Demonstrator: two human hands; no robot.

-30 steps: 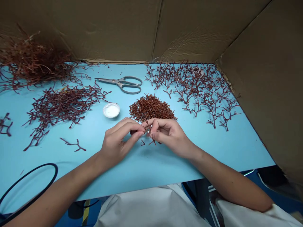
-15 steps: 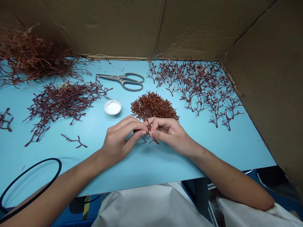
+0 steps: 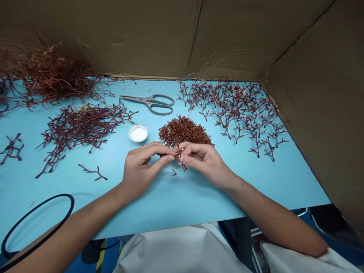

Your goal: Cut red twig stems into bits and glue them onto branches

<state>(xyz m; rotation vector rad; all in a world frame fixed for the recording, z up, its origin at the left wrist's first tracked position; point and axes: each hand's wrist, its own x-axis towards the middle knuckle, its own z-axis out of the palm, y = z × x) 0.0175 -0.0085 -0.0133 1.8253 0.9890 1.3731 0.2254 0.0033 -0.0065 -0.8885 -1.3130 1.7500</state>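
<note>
Fingertips of my left hand (image 3: 146, 161) and my right hand (image 3: 201, 159) meet over the table, just in front of a heap of short brown twig pieces (image 3: 184, 131). Between them is a small brown branched twig (image 3: 184, 166) with white dabs on it. My right thumb and finger pinch this twig. My left thumb and forefinger are pressed together at its left side; what exactly they grip is partly hidden. One loose twig piece (image 3: 174, 172) lies below the fingertips. Left of the heap stands a small white dish (image 3: 138, 133) with white paste in it.
Metal scissors (image 3: 150, 103) lie behind the dish. Long branched twigs (image 3: 82, 127) are piled at left, with a tangled bundle (image 3: 54, 76) behind. More forked twigs (image 3: 241, 108) spread at right. A black cable loop (image 3: 72, 204) crosses my left forearm. Cardboard walls (image 3: 142, 38) enclose the back and right.
The camera view has shifted slightly, so the table items sit a little lower. Both hands stay together at the twig, with only small finger movements.
</note>
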